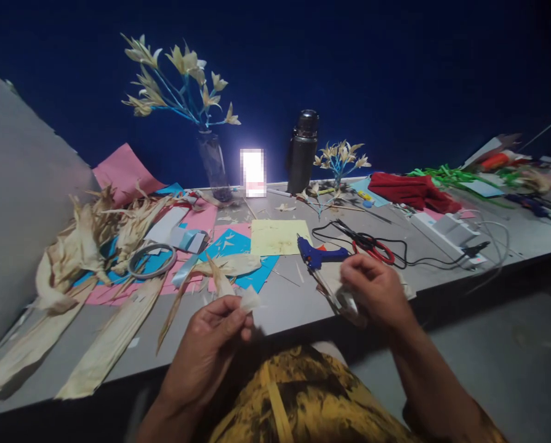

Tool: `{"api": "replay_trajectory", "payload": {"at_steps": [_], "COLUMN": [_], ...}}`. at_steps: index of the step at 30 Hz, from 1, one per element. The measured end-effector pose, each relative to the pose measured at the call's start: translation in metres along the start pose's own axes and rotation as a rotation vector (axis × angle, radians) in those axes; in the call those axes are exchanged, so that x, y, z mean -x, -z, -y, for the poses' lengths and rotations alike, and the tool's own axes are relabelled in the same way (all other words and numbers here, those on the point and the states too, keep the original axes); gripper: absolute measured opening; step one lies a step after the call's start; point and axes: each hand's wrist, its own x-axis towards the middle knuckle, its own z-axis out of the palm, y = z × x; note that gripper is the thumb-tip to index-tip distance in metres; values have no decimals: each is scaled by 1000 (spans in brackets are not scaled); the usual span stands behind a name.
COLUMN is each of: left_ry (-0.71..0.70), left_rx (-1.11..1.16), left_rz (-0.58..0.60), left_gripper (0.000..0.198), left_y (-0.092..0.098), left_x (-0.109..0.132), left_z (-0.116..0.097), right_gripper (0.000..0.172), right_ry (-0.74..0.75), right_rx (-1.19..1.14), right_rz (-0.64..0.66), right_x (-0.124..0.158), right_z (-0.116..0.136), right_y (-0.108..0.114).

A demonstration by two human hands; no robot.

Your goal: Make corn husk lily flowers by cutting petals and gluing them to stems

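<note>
My left hand (222, 323), at the table's front edge, pinches a small pale piece of dried corn husk (250, 301) between thumb and fingers. To the right, my right hand (377, 286) is closed around metal scissors (337, 301); they are blurred, with the blades angled up and left. Just beyond them lies a blue glue gun (319, 253), its nozzle near a yellow paper sheet (279, 237). Cut husk strips (231, 266) rest on blue paper (268, 271) beyond my left hand.
Piled husks (85, 246) and a tape roll (151, 261) occupy the left. Behind stand a glass vase (213, 163) of husk flowers, a bright pixelated patch and a dark flask (303, 154). Rightward are black cables (362, 237), red cloth (411, 192) and a power strip (444, 237).
</note>
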Motion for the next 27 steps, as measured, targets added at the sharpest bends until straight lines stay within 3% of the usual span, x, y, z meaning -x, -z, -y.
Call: {"api": "replay_trajectory", "payload": {"at_steps": [3,5,8,13,22,24,27], "left_ry": [12,8,-3,17,41,28,-30], "left_rx": [50,67,100,117,144,128,61], "left_rz": [-66,-101,-132,-127,-42,-42,-41], "left_gripper": [30,32,33,32,30,30,30], "left_y": [3,4,2,-2,-11,-9,-6], "left_x": [1,2,3,2,-4,-4,-4], "left_z": [-10,-15,-16,-12,-14,-17,-19], "right_gripper": [22,22,20,24,28,25,23], "right_ry": [81,174,208,131,19,52,114], "right_rx": [65,315,766,1200,1273,1155,741], "right_rz": [-232,-315,-208,101,221,169,1], "right_x": [-23,-41,-72,-113,-143,-144,-132], "right_z": [4,4,-2,-22,-39,-41,-37], "right_y": [49,74,92,88,93,101,116]}}
